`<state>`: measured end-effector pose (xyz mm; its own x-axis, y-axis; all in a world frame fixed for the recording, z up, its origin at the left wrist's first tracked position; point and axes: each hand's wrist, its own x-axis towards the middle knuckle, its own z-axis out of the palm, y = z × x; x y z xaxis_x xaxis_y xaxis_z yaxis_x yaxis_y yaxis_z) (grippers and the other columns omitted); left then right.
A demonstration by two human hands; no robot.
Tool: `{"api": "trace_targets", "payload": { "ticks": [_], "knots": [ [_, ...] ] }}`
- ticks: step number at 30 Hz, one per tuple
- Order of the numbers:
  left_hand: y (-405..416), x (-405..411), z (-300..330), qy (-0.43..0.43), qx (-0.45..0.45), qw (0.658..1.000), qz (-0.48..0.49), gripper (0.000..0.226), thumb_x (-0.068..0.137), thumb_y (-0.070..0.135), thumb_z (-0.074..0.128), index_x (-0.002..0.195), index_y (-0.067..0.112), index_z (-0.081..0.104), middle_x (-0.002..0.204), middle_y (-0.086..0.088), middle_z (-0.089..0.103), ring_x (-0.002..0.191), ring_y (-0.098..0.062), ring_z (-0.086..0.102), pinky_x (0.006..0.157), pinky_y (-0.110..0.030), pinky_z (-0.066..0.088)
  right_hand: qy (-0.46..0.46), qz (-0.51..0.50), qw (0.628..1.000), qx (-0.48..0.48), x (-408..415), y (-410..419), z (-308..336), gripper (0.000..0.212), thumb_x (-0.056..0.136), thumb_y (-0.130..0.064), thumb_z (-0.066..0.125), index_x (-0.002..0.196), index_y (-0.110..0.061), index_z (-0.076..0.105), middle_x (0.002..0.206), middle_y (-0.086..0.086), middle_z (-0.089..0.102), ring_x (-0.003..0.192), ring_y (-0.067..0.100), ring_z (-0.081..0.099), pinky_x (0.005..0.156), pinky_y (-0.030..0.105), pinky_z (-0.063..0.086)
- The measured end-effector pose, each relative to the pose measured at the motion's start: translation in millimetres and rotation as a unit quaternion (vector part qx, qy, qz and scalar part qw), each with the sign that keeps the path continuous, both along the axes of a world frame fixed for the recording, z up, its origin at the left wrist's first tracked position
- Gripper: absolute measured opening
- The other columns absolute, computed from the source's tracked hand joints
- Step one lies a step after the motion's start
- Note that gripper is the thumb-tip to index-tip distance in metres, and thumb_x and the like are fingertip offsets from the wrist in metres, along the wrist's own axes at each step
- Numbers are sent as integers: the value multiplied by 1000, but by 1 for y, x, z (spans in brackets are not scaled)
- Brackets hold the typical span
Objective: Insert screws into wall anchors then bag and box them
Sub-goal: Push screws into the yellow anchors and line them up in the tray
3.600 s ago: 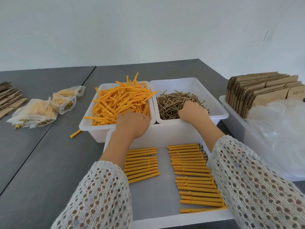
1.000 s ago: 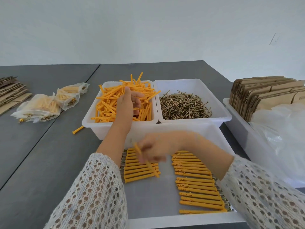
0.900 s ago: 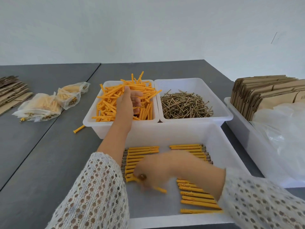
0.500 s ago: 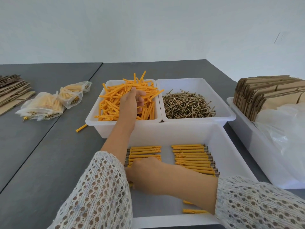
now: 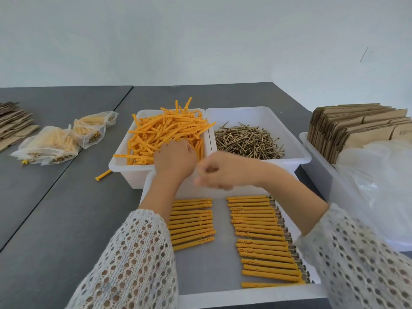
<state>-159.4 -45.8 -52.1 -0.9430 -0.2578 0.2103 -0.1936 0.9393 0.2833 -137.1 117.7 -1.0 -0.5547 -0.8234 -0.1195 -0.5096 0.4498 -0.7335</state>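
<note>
My left hand (image 5: 175,160) digs in the anchors (image 5: 165,132), my curled, blurry right hand (image 5: 219,171) seems empty, screws (image 5: 248,139) closest at its 1 o'clock, lying every which way.

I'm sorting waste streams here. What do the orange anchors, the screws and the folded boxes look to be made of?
Orange anchors: likely moulded plastic, matte, uniformly coloured.
Screws: metal, probably steel with a yellowish brass-toned plating; they glint.
Folded boxes: brown cardboard, dull and uncoated, with visible creased flaps.
</note>
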Motion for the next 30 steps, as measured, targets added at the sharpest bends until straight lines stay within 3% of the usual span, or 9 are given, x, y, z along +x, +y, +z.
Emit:
{"api": "trace_targets", "payload": {
  "ticks": [3,6,13,16,19,21,23,26,30],
  "knots": [
    [3,-1,2,-53,-25,998,-10,40,100,28,31,107,26,71,116,-6,63,113,-32,52,100,-49,40,47,-261,948,-176,-29,17,-14,32,96,-22,56,65,-16,53,58,-4,50,51,9,43,55,27,39],
    [0,-2,2,-77,-22,997,-20,42,102,33,30,106,26,72,110,-4,66,98,-27,55,93,-44,44,213,-448,855,-153,-57,31,-34,19,96,-17,48,79,-8,53,67,2,52,60,15,46,58,32,39],
    [2,6,-1,47,28,997,-51,39,101,27,38,92,16,74,91,-3,71,81,-25,64,75,-41,54,168,-466,849,181,-83,33,-48,19,91,-19,48,106,-9,53,116,15,59,93,32,59,70,35,41],
    [4,9,-2,107,56,991,-61,33,101,22,40,92,14,71,89,-3,70,83,-25,63,74,-43,53,130,-442,856,232,-87,32,-45,27,93,-22,49,117,-9,54,140,21,48,109,36,58,75,38,41],
    [4,8,-3,141,72,985,-65,28,101,20,42,98,19,70,89,2,69,79,-20,61,68,-37,51,125,-420,875,205,-90,35,-45,10,93,-16,49,86,-11,46,96,26,49,82,29,55,68,35,41],
    [4,6,-5,157,86,981,-69,24,100,18,45,101,22,69,88,5,67,76,-17,58,62,-32,45,114,-413,884,186,-92,36,-46,26,91,-11,50,68,-13,39,68,9,42,65,24,44,64,33,38],
    [4,6,-5,178,97,976,-78,21,99,16,47,100,23,67,84,9,63,72,-13,54,55,-28,37,106,-415,885,181,-94,37,-46,32,89,-8,51,62,-14,36,62,4,38,60,22,38,65,34,36],
    [7,6,-5,225,118,960,-115,17,98,12,50,98,22,64,91,9,64,79,-11,58,61,-32,47,96,-409,889,184,-96,37,-48,34,91,-11,53,62,-15,36,62,4,38,62,23,39,68,36,38],
    [12,6,-4,237,148,943,-179,18,97,5,49,95,20,58,82,7,63,75,-13,58,65,-42,51,83,-402,894,178,-100,37,-49,42,94,-37,62,66,-15,40,64,2,44,64,23,44,73,38,41]
  ]
}}
